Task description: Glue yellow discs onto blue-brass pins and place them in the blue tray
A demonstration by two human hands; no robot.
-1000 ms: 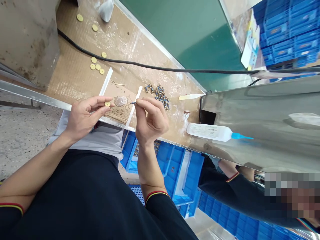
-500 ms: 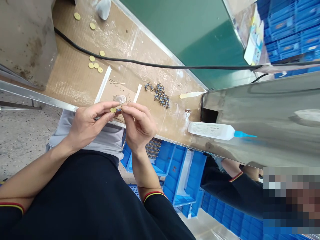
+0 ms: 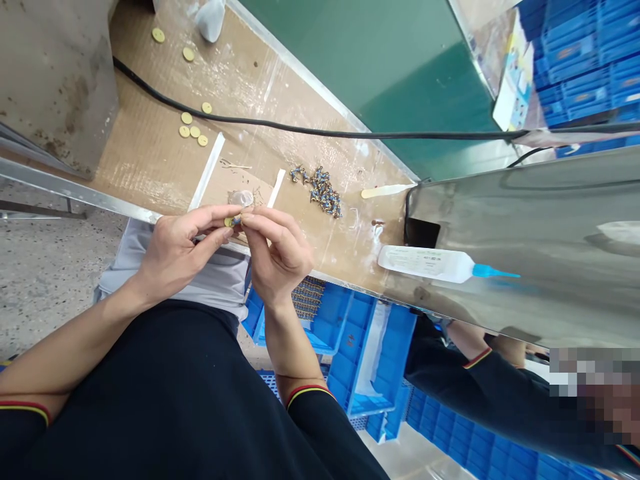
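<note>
My left hand (image 3: 183,247) pinches a small round yellow disc (image 3: 229,221) between thumb and fingertips. Close against it, my right hand (image 3: 277,250) is closed on a small blue-and-brass part (image 3: 237,219), mostly hidden by the fingers. The part meets the disc, but I cannot tell whether the two are joined. Just beyond the fingertips stands a small clear cup (image 3: 243,198), with thin dark bits scattered around it. A pile of similar blue-and-brass parts (image 3: 325,192) lies to the right on the cardboard. Several more yellow discs (image 3: 195,132) lie to the upper left.
A black cable (image 3: 300,131) crosses above the cardboard-covered bench (image 3: 150,160). A white bottle with a blue nozzle (image 3: 427,263) lies at the right, near a pale flat stick (image 3: 383,191). Blue bins (image 3: 333,313) stand below the bench edge. A metal housing (image 3: 60,80) borders the left.
The yellow disc has turned slightly in the fingertips and less of it shows. Both hands stay together in nearly the same place. The whole view has shifted a little.
</note>
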